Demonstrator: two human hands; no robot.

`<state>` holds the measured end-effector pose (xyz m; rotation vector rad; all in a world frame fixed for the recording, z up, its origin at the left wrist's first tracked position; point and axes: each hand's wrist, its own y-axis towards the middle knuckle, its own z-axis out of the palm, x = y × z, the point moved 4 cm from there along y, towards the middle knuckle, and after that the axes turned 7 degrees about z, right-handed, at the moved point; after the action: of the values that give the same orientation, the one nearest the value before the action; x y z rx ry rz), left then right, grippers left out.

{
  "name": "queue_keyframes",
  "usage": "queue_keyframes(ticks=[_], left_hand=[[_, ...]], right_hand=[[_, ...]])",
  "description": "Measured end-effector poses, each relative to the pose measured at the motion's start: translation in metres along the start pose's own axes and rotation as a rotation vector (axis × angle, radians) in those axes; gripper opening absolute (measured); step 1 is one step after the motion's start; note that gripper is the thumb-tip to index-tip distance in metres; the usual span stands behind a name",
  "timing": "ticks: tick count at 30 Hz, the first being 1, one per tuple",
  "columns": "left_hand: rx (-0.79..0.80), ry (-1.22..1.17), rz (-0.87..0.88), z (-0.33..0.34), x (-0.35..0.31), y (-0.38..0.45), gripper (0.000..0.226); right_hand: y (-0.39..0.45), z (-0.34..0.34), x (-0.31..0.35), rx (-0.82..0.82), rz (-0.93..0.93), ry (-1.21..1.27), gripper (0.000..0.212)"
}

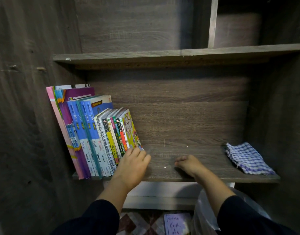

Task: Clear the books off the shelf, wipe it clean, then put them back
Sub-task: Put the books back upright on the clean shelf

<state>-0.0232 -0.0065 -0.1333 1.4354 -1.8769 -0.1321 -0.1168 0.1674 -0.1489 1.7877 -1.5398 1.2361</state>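
Observation:
A row of books (88,133) stands leaning left at the left end of the dark wooden shelf (188,150). The rightmost one is a small book with a yellow cover (130,131). My left hand (132,165) touches the bottom of the small books, fingers fairly straight against their lower edges. My right hand (188,164) rests on the bare shelf board near its front edge, fingers curled under and holding nothing. A blue and white checked cloth (247,158) lies folded at the right end of the shelf, away from both hands.
An upper shelf board (162,55) hangs above, with a vertical divider (212,22) on it. Below the shelf are a clear plastic bag (205,209), a purple note with handwriting (174,224) and a patterned floor. Cabinet walls close in left and right.

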Motion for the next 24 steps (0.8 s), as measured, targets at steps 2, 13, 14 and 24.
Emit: queue_keyframes(ticks=[2, 13, 14, 24], left_hand=[[0.137, 0.069, 0.071, 0.007, -0.002, -0.002, 0.03], [0.347, 0.179, 0.116, 0.017, -0.004, -0.004, 0.038], [0.361, 0.175, 0.108, 0.017, -0.003, -0.004, 0.036], [0.092, -0.032, 0.396, 0.001, -0.07, -0.023, 0.019]], right_hand=[[0.001, -0.001, -0.001, 0.001, 0.005, 0.005, 0.025], [0.006, 0.001, -0.005, -0.01, -0.001, 0.003, 0.022], [0.004, 0.002, -0.004, -0.02, -0.007, 0.022, 0.02], [-0.048, 0.039, -0.031, 0.348, 0.027, -0.065, 0.018]])
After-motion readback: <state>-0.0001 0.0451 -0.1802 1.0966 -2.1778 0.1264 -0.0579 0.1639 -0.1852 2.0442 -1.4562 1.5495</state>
